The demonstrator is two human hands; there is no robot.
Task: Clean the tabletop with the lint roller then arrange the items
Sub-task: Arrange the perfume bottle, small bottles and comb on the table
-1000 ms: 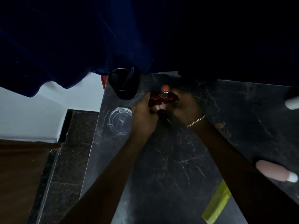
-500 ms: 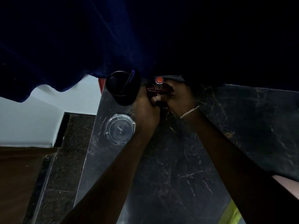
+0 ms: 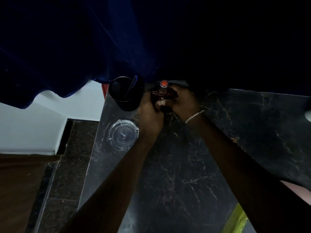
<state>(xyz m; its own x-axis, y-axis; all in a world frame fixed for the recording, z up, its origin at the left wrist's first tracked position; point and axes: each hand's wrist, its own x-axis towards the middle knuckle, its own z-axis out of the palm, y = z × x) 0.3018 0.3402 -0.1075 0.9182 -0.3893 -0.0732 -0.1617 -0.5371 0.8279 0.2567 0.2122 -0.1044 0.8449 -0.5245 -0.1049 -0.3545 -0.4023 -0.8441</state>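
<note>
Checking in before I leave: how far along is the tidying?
Done: rolling seems over, since both hands are busy arranging. In hand: the left hand and right hand both grip a red bottle at the far edge of the table, beside the black cup and glass ashtray. Left: a yellow-green item near the front edge is not yet arranged.

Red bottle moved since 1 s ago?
Yes. The red bottle has gone toward the far edge of the table, from nearer the person to level with the black cup.
</note>
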